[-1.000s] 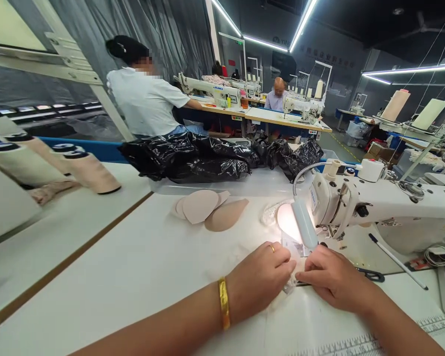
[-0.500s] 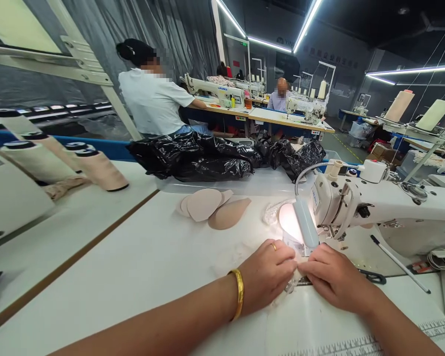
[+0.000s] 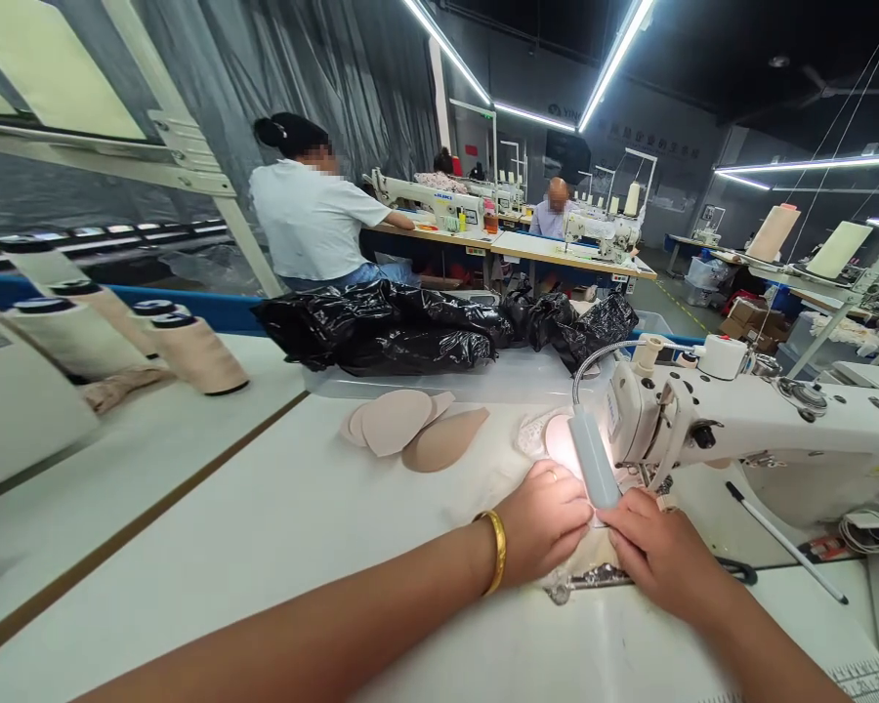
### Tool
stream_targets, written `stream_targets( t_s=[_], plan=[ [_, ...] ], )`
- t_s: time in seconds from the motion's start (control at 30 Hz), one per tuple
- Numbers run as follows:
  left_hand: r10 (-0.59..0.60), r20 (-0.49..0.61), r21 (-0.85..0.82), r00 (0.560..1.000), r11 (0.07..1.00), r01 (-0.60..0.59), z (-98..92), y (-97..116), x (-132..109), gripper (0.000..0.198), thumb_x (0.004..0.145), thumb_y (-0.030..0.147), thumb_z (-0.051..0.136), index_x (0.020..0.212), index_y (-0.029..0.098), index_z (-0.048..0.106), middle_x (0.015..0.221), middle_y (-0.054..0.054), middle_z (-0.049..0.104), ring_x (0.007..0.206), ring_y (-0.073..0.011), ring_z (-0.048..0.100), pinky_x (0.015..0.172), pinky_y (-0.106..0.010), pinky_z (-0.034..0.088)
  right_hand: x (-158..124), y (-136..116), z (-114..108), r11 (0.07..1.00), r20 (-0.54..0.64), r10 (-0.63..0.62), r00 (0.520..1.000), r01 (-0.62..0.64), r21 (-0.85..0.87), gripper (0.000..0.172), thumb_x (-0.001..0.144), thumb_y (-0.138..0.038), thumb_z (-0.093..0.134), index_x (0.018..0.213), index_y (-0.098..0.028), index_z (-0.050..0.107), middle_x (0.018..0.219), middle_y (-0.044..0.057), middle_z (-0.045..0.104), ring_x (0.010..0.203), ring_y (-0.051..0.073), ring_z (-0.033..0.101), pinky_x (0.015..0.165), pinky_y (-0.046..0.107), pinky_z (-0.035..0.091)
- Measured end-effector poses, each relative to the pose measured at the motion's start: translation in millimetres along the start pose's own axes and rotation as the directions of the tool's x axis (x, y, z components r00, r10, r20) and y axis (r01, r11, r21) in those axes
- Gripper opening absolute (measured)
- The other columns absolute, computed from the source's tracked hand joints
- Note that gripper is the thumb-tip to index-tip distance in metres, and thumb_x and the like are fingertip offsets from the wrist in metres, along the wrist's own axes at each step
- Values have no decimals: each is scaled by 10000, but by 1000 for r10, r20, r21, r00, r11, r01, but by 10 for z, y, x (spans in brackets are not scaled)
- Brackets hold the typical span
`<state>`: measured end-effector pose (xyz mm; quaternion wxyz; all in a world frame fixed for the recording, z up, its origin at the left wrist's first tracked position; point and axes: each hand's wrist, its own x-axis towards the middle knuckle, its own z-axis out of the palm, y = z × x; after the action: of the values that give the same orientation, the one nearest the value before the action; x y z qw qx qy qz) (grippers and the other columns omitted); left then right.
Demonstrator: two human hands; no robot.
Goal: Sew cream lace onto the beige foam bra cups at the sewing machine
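Note:
Under the head of a white sewing machine (image 3: 762, 410), a pale, sheer fabric piece with lace (image 3: 592, 555) lies over the metal plate. My left hand (image 3: 543, 522), wearing a gold bangle (image 3: 495, 552), has its fingers curled closed on the fabric's left side. From the right, my right hand (image 3: 663, 549) pinches the same fabric close to the needle area. A grey lamp (image 3: 595, 457) on a bendy neck hangs just above both hands and hides the needle. Behind my left hand a pale pink cup piece (image 3: 559, 439) with lace sits in the lamplight.
Beige cup pads (image 3: 399, 422) lie on the white table left of the machine. Black plastic bags (image 3: 381, 327) fill a clear tray behind. Thread cones (image 3: 197, 353) stand at left; a pen (image 3: 787, 542) and black scissors-like handle (image 3: 738, 569) lie right. Two co-workers sit beyond.
Both hands have moved slightly farther away, toward the machine head, with the fabric. More of the fabric and metal plate shows in front of them. The camera view has tilted a little upward.

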<state>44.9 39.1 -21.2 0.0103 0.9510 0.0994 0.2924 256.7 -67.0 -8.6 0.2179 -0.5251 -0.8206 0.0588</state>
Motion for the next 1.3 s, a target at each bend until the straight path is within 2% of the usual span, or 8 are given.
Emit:
stream_targets(
  t_s=[0.63, 0.87, 1.0, 1.1, 1.13, 1.17, 1.23, 1.3],
  plan=[
    [-58, 43, 13, 997, 998, 57, -6, -88, 44, 130, 931, 208, 575, 841, 199, 668, 925, -41, 704, 896, -238, 599, 917, -428, 355, -2, 12, -12, 998, -18, -30, 999, 29, -56, 275, 974, -109, 448, 1084, -249, 659, 860, 38, 585, 819, 219, 565, 656, 305, 410],
    [-178, 142, 93, 974, 982, 166, -17, -97, 115, 23, 833, 159, 644, 846, 177, 639, 939, -97, 664, 918, -285, 590, 880, -451, 394, -5, 42, 30, 999, -48, -18, 999, 16, -28, 244, 990, -135, 436, 1046, -240, 649, 877, 45, 597, 845, 223, 580, 677, 310, 415],
    [-217, 152, 52, 964, 976, 212, -232, 13, 94, 264, 719, -11, 581, 920, 156, 616, 829, -62, 670, 756, -231, 608, 761, -380, 430, 11, -68, 30, 974, -70, 108, 992, -92, 206, 194, 1028, -246, 433, 1008, -231, 626, 863, 34, 624, 806, 211, 580, 712, 325, 426],
    [-232, 124, -114, 965, 962, 247, -422, 368, -137, 255, 865, 49, 525, 1039, 195, 640, 968, -53, 722, 908, -227, 662, 887, -379, 461, 55, -263, 39, 736, 86, 294, 952, -283, 615, 254, 1017, -410, 516, 1198, -235, 541, 807, -12, 621, 723, 184, 575, 665, 299, 429],
    [-259, 111, -293, 960, 914, 280, -461, 542, -249, 228, 906, 121, 542, 1080, 218, 654, 1071, -66, 730, 1040, -256, 657, 973, -413, 447, 69, -343, 52, 612, 141, 333, 932, -328, 720, 346, 993, -452, 560, 1256, -235, 507, 787, -27, 617, 705, 178, 575, 652, 290, 430],
    [-349, 135, -517, 927, 774, 367, -481, 728, -365, 248, 901, 250, 638, 1148, 229, 655, 1188, -93, 715, 1138, -289, 632, 1010, -425, 444, 78, -427, 73, 499, 174, 366, 914, -351, 792, 425, 961, -483, 608, 1286, -235, 492, 774, -36, 615, 695, 175, 577, 644, 284, 433],
    [-425, 449, -807, 786, 185, 561, -471, 1079, -563, 344, 893, 476, 717, 1142, 244, 665, 1092, -84, 751, 1026, -261, 685, 908, -371, 506, 65, -604, 141, 354, 163, 446, 880, -341, 871, 517, 885, -513, 703, 1286, -243, 519, 754, -43, 614, 687, 176, 583, 637, 280, 447],
    [-387, 688, -724, 614, -433, 537, -443, 1313, -662, 579, 750, 668, 795, 1093, 219, 666, 956, -92, 764, 889, -255, 720, 824, -356, 533, -9, -783, 247, 294, 108, 509, 854, -290, 911, 569, 834, -526, 761, 1288, -258, 550, 753, -38, 614, 686, 180, 593, 638, 283, 467]
  ],
)
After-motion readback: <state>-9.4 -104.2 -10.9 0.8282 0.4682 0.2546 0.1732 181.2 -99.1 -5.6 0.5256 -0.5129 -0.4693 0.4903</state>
